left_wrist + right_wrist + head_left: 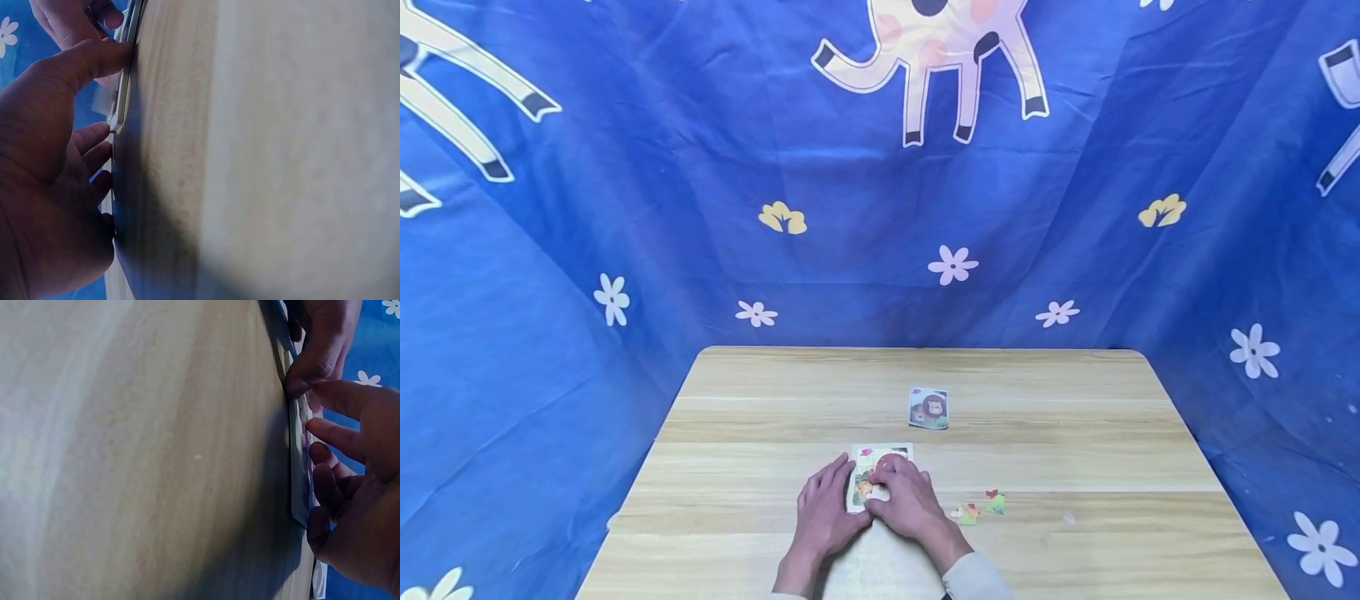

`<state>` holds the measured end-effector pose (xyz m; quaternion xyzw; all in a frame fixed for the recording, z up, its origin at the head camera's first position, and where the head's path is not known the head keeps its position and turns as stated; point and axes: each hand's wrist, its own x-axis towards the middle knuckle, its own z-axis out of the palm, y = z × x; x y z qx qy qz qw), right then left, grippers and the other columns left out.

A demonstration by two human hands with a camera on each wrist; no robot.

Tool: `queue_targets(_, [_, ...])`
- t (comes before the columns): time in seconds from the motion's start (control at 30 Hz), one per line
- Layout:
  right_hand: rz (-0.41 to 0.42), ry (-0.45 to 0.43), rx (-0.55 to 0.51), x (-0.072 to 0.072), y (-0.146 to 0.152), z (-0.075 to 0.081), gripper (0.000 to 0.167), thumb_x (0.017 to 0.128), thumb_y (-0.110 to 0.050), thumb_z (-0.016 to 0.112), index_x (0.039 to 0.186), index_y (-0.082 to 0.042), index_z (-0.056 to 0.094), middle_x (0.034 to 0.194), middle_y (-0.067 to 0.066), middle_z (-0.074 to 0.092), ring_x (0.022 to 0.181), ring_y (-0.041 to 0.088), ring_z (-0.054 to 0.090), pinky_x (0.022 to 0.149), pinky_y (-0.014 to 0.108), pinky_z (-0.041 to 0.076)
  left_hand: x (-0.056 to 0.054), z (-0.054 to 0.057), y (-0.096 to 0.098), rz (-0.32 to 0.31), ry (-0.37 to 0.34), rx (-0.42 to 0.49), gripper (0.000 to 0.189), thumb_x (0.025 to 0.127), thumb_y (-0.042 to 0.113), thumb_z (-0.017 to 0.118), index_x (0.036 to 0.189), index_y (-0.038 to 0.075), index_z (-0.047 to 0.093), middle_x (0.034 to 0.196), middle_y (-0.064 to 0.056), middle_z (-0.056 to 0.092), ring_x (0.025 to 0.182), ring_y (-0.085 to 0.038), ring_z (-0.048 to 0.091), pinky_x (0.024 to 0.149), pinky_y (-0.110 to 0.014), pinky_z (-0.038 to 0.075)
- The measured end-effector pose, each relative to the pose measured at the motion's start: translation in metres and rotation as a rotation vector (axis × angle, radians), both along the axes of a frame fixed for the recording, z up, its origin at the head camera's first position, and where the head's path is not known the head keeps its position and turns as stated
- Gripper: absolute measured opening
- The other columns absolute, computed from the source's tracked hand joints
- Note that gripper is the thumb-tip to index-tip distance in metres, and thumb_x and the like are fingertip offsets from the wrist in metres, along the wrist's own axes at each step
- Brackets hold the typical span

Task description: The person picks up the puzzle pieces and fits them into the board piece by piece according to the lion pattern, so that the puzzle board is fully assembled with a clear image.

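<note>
A small jigsaw puzzle board (860, 505) with a pale frame lies on the table, partly filled with coloured animal picture pieces. My left hand (826, 508) holds it at the near left corner, fingers along the left side and thumb at the near edge. Over the board's right part, my right hand (910, 498) rests its fingertips on the pieces, with thumb and forefinger apart. In the right wrist view the right fingers (334, 432) touch the board's top close to the left thumb (300, 386). The right hand hides much of the picture.
Loose puzzle pieces, one green and white (966, 514) and one green and red (995, 502), lie right of the right hand. A lion picture card (928, 409) lies beyond the board. Blue patterned cloth (865, 292) hangs around the wooden table (760, 392).
</note>
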<state>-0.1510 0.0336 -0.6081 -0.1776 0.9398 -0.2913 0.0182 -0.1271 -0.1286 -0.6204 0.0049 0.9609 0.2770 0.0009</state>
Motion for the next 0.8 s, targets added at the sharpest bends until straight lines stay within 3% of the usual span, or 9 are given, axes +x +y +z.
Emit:
queue_targets(0.17, [-0.005, 0.009, -0.003, -0.001, -0.002, 0.002, 0.033, 0.078, -0.036, 0.073, 0.109, -0.026, 0.073, 0.117, -0.007, 0.059, 0.111, 0.016, 0.055, 0.077, 0.028, 0.039, -0.001, 0.001, 0.0, -0.004, -0.001, 0.005, 0.082, 0.068, 0.046, 0.075, 0.138, 0.012, 0.05, 0.151, -0.004, 0.042, 0.134, -0.032, 0.037, 0.111, -0.059, 0.027])
queue_targets(0.5, [-0.015, 0.147, 0.114, 0.001, -0.009, -0.002, 0.025, 0.076, -0.038, 0.076, 0.1, -0.033, 0.074, 0.099, -0.011, 0.057, 0.099, 0.012, 0.053, 0.069, 0.025, 0.032, 0.002, 0.006, 0.0, -0.01, -0.005, 0.002, 0.083, 0.066, 0.044, 0.076, 0.137, 0.011, 0.051, 0.15, -0.006, 0.043, 0.132, -0.034, 0.038, 0.11, -0.061, 0.028])
queue_targets(0.8, [-0.082, 0.096, 0.136, 0.0, -0.017, 0.003, 0.024, 0.07, -0.037, 0.078, 0.093, -0.033, 0.073, 0.097, -0.011, 0.059, 0.099, 0.012, 0.054, 0.069, 0.029, 0.033, 0.001, 0.005, -0.002, -0.011, 0.01, -0.008, 0.081, 0.065, 0.042, 0.075, 0.136, 0.012, 0.052, 0.15, -0.004, 0.044, 0.132, -0.032, 0.039, 0.109, -0.059, 0.03])
